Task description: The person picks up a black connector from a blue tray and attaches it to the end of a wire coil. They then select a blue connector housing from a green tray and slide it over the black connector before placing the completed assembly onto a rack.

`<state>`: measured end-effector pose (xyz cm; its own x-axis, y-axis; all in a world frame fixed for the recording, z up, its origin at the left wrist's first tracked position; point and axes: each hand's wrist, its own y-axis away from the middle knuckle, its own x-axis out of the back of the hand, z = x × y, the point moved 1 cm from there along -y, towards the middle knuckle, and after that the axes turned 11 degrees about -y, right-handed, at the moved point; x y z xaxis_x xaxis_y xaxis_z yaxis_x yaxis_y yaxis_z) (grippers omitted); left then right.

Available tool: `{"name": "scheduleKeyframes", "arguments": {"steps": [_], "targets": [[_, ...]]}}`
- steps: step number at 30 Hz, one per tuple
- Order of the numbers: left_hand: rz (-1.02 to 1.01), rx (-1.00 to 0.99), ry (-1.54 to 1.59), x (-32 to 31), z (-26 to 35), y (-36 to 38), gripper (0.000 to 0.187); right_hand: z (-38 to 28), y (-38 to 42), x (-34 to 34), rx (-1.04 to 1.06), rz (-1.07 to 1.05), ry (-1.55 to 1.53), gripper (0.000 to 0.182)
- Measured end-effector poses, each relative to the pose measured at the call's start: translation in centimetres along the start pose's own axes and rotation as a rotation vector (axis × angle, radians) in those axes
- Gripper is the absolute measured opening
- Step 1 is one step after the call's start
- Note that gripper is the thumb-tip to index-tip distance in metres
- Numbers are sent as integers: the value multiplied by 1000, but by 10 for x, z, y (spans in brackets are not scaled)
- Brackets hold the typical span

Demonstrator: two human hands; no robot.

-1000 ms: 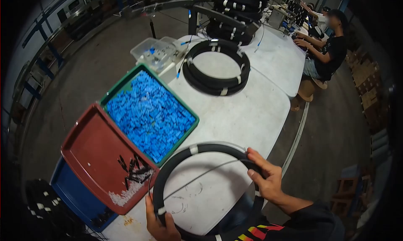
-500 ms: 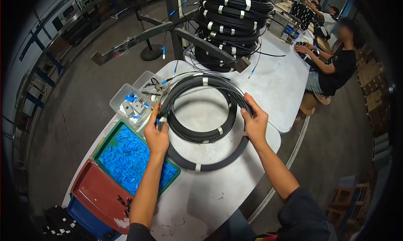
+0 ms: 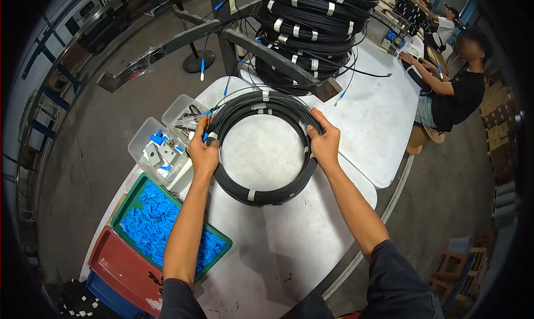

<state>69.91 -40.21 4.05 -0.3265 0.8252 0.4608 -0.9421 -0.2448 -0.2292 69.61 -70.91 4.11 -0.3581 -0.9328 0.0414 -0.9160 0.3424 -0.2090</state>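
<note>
A thick coil of black cable (image 3: 261, 197), wrapped at intervals with white tape, is above the white table (image 3: 250, 252). My left hand (image 3: 203, 149) grips its left side, thumb on top and fingers around the outer edge. On the right side my right hand (image 3: 325, 140) holds the same coil, its thumb toward the inner edge. The coil's turns lie together as one ring. A thin cable end with a blue connector (image 3: 207, 112) sticks out near my left fingertips. Beyond the coil, a tall stack of taped black coils (image 3: 311, 35) stands behind a metal arm.
Left of my left arm are a green tray (image 3: 227, 245) of blue pieces, a red tray (image 3: 119, 263), a blue tray (image 3: 105, 291) and two clear bins (image 3: 136, 146). A metal arm (image 3: 278, 58) reaches over the table's far side. A co-worker (image 3: 461, 91) sits at the right.
The raised upper coil has come down onto the lower ring, and they now form one ring. Both hands moved with it. The view has shifted slightly.
</note>
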Motion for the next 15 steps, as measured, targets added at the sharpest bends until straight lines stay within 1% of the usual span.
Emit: {"name": "scheduleKeyframes", "arguments": {"steps": [2,4,8,10,14,15], "targets": [[-5,-3,-12,0,-2,-2,78,5,-1,0,15,-2,-6,45],[-40,37,17,1,4,0,81,6,-1,-1,25,-3,-10,45],[-48,43,40,0,4,0,81,-1,3,0,7,4,-5,45],[-33,5,40,-1,0,0,81,-1,5,1,2,2,15,45],[-47,31,11,0,-1,0,83,3,3,2,-25,7,4,44],[-43,-14,-16,0,-2,2,84,2,3,3,-30,2,1,44]]}}
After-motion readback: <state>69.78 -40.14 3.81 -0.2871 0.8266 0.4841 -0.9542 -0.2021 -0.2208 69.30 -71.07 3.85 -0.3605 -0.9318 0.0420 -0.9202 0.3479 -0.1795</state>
